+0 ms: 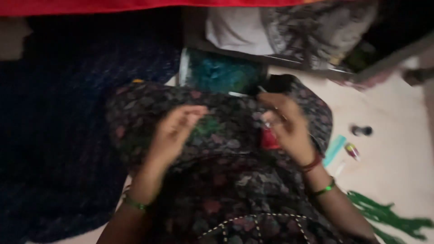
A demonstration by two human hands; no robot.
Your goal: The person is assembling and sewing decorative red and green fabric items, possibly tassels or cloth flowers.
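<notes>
A dark floral-print cloth (217,149), soft and rumpled, drapes over the person's lap. The left hand (174,133) hovers above it, fingers loosely spread and holding nothing. The right hand (287,126) curls its fingers beside a small red object (270,139); blur hides the grip. Green thread strands (384,214) lie on the pale floor (398,167).

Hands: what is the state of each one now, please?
Left hand: open, holding nothing, above the dark cloth.
Right hand: fingers curled at a small red thing; grip cannot be told.
</notes>
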